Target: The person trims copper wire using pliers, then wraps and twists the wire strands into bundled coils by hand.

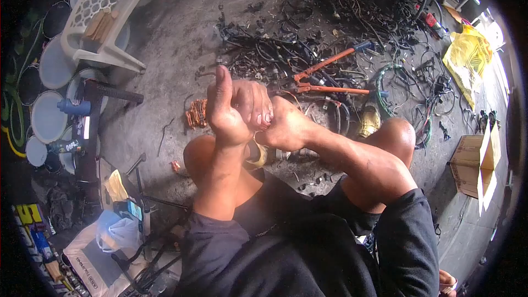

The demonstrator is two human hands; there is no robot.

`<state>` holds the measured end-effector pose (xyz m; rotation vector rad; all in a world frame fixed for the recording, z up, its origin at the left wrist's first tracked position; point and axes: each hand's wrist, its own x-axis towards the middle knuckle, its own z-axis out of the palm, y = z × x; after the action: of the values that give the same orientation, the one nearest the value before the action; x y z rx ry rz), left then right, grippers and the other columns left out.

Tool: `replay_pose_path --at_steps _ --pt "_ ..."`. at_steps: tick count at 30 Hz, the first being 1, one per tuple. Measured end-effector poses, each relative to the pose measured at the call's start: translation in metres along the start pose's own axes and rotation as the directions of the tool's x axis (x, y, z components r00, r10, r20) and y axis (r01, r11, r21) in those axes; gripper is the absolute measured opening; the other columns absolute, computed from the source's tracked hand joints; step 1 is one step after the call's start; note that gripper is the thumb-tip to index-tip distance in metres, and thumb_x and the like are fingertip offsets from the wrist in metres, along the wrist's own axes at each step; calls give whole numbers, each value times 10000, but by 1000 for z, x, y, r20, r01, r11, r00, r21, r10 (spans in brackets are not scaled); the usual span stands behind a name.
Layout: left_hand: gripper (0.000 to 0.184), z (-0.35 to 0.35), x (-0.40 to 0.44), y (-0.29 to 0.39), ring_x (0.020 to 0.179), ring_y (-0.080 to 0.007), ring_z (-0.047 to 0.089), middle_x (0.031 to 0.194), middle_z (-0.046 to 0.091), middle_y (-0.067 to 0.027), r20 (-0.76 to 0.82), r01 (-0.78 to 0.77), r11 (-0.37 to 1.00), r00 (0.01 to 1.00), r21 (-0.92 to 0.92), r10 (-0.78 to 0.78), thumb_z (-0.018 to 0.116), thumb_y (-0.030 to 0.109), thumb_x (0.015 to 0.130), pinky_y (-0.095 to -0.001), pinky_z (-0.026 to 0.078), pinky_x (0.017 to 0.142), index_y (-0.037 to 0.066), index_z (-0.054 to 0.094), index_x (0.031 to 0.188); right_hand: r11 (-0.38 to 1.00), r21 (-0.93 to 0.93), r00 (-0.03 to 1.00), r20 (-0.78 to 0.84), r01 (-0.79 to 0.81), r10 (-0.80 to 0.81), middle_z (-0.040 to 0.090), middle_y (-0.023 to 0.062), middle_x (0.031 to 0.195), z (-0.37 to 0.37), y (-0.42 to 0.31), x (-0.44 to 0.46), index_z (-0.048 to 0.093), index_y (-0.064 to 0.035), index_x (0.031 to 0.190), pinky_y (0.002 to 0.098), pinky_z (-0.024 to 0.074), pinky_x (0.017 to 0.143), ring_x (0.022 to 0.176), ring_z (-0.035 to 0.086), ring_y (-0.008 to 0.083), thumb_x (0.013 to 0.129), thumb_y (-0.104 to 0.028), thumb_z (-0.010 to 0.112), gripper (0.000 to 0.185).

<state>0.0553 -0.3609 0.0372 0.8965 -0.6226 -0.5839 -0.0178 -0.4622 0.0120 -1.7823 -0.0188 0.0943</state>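
My left hand (239, 107) is closed, its thumb pointing up and its fingers curled toward my right hand. Pressed against those fingertips is my right hand (283, 125), bent at the wrist and closed like a fist. Whatever lies between or inside the two hands, if anything, is hidden. Just left of them, on the floor, sits a bundle of copper-coloured wire (196, 114). Orange-handled bolt cutters (322, 71) lie spread open beyond my right hand, among dark cut cables (264, 49).
A white plastic chair (104, 0) stands at the upper left beside round drum-like discs (52, 115). Tangled wires (352, 0) cover the far floor. On the right are a yellow plastic bag (467, 58) and an open cardboard box (470, 162). A clear bag (118, 231) sits lower left.
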Motion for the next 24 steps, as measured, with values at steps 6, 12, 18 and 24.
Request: replay_pose_path --at_steps 6,12,18,24 --pt "650 -3 -4 -6 305 -150 313 367 328 -23 -49 -27 999 998 -44 25 210 388 1003 -280 387 396 150 286 403 998 -34 998 34 -48 49 611 177 685 2 4 1 603 49 742 361 483 613 647 594 224 671 -111 622 176" --pt "574 -3 -6 -9 302 -138 293 364 307 -16 -93 -49 997 995 -56 44 254 278 987 -284 383 388 149 292 429 999 -26 999 -36 -22 21 593 239 653 11 13 2 596 52 666 388 498 600 620 623 325 645 -96 576 150" --pt "530 -4 -8 -8 301 -140 275 364 284 -4 -206 -44 999 978 -7 41 282 265 963 -294 373 385 167 274 442 977 -165 990 -57 -133 125 602 205 679 15 11 7 593 50 732 391 479 624 625 589 282 673 -106 602 167" --pt "524 -17 -4 -12 339 -147 306 378 295 -4 -149 51 994 987 -97 -65 310 293 957 -298 357 433 167 279 449 965 -236 993 21 -111 120 607 219 688 5 6 7 596 58 744 393 480 617 622 587 294 637 -102 600 193"
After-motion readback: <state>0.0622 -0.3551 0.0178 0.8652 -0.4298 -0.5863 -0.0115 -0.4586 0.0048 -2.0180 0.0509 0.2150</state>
